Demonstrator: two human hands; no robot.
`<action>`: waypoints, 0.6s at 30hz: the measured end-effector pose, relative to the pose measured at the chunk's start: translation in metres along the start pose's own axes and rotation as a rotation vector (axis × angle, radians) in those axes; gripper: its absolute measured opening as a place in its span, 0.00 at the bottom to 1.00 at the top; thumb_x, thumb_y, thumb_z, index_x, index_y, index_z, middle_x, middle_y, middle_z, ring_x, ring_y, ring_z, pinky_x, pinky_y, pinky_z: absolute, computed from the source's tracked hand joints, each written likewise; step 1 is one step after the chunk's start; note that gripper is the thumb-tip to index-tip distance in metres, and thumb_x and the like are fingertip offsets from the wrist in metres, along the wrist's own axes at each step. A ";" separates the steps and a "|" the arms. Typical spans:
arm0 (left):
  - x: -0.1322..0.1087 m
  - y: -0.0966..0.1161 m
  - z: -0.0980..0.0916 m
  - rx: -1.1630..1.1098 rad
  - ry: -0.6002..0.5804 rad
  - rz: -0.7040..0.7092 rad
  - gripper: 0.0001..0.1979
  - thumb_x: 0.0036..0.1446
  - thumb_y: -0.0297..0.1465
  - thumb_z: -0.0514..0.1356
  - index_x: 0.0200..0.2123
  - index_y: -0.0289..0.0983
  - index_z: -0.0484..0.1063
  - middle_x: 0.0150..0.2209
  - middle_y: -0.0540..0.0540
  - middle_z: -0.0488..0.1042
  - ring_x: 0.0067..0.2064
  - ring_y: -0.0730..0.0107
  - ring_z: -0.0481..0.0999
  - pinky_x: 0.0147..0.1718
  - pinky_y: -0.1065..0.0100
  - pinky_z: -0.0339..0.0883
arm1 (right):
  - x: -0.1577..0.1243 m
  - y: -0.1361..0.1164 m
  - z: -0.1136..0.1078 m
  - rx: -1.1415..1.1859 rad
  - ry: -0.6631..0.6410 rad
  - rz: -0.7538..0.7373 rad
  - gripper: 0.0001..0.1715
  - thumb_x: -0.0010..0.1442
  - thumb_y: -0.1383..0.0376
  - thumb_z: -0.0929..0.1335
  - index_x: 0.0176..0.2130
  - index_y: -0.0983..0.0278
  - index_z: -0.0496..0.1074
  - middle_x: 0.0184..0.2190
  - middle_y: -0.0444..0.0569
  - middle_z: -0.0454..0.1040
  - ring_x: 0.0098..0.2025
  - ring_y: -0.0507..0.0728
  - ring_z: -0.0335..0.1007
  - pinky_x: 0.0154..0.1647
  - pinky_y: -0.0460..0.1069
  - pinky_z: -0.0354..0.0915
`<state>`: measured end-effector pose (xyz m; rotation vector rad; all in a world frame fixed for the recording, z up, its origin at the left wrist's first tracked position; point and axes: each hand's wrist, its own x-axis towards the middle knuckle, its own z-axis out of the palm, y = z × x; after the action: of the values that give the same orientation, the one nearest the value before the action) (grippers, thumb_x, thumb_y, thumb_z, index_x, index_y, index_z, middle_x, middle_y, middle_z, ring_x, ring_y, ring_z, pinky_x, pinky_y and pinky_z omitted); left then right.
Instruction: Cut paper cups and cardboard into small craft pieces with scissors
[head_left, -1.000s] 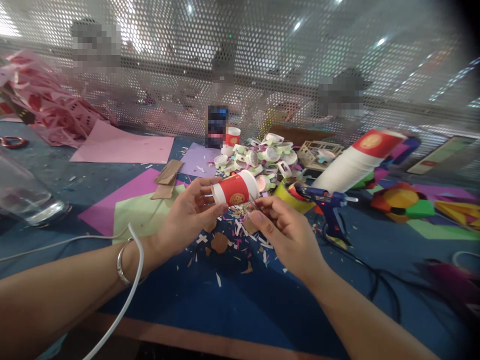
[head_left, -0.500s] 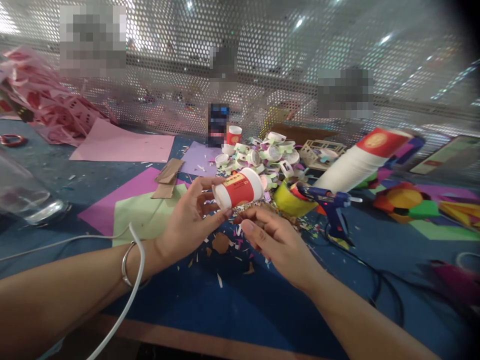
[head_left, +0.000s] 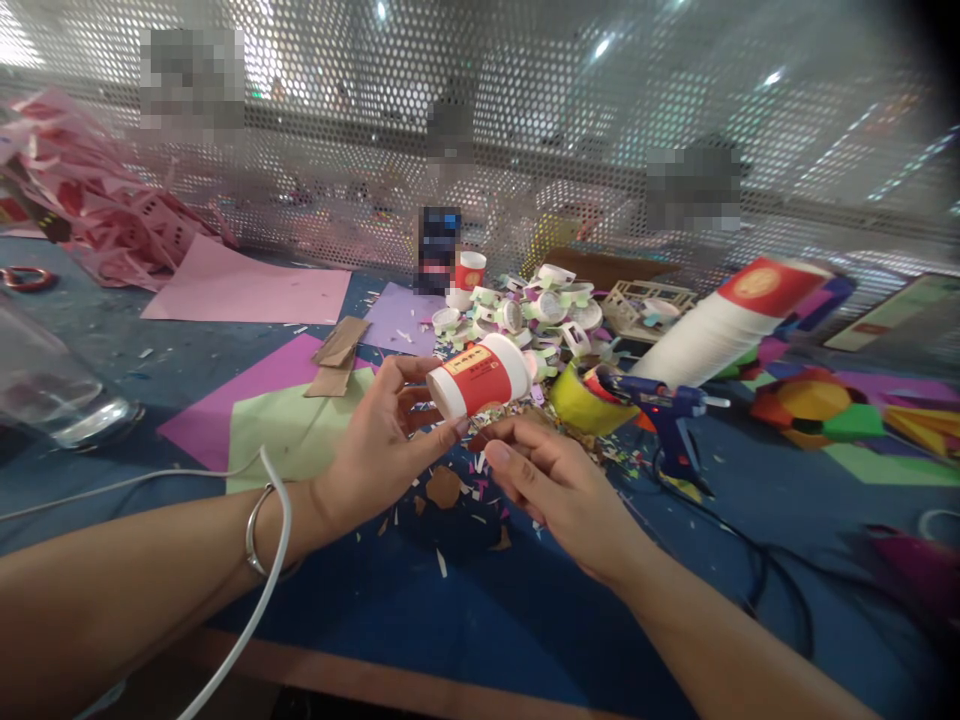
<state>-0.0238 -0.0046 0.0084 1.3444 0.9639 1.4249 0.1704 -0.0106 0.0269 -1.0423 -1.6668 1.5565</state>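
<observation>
My left hand (head_left: 379, 440) holds a red and white paper cup (head_left: 480, 377) on its side, fingers curled round its base end. My right hand (head_left: 551, 480) is just below the cup with thumb and fingers pinched together; whatever is in the pinch is too small to make out. Both hands hover over a scatter of paper scraps (head_left: 457, 490) on the blue table (head_left: 465, 610). A silver bangle (head_left: 255, 530) and a white cable (head_left: 247, 600) cross my left wrist.
A blue glue gun (head_left: 667, 415) with a black cord, a yellow tape roll (head_left: 577, 405) and a long stack of paper cups (head_left: 720, 325) lie right of my hands. Cut cup pieces (head_left: 540, 315) pile up behind. Coloured paper sheets (head_left: 277, 420) and a glass (head_left: 52, 395) sit left.
The cup has turned in my left hand and tilted, its label now facing up. My right hand dropped slightly and drew in below the cup.
</observation>
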 end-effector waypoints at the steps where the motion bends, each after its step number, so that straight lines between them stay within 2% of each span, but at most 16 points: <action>1: 0.000 0.000 0.000 -0.005 0.001 0.005 0.23 0.54 0.30 0.69 0.49 0.37 0.62 0.53 0.39 0.71 0.50 0.60 0.77 0.45 0.60 0.76 | 0.000 0.000 0.000 0.000 0.003 0.003 0.17 0.66 0.50 0.68 0.42 0.61 0.71 0.22 0.38 0.61 0.21 0.46 0.51 0.18 0.45 0.47; 18: -0.001 -0.001 0.002 -0.039 0.026 0.036 0.21 0.53 0.29 0.69 0.44 0.38 0.61 0.47 0.42 0.74 0.47 0.63 0.78 0.45 0.61 0.76 | -0.001 0.004 0.000 0.030 0.000 0.009 0.17 0.68 0.50 0.66 0.41 0.61 0.70 0.22 0.37 0.60 0.20 0.46 0.48 0.17 0.45 0.44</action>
<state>-0.0217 -0.0051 0.0071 1.3238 0.9283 1.4843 0.1716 -0.0119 0.0229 -1.0355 -1.6361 1.5827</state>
